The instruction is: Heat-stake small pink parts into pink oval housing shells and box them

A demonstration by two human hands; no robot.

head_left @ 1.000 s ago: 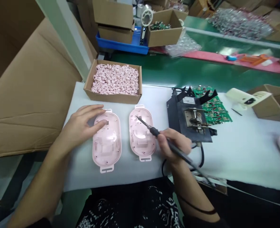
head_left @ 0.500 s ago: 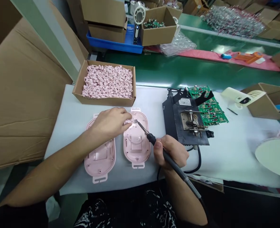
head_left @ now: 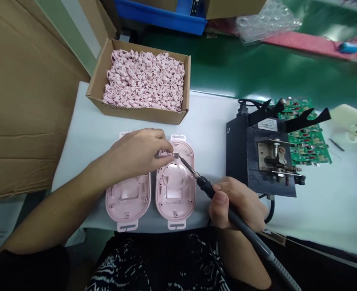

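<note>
Pink plastic housings, two of them, lie side by side and just touching on the white-covered table, their hollow insides facing up. The left hand reaches in from the lower left, forearm low and nearly flat, with its fingers curled down over the upper part of the right housing. The fingertips sit beside a small grey square piece on that housing; whether they pinch it or only press next to it is hidden. The hand also covers the top of the left housing. The right hand is closed around one soldering iron in a pen grip, with its thumb on top. The iron's thin tip angles up and left, reaching the small square, and the rear of the iron runs out of view at the lower right.

One cardboard box stands just above the housings, heaped with many small pink plastic parts, too many to count. To the right sit one black soldering station and green circuit boards, partly behind it, so their number is unclear.
</note>
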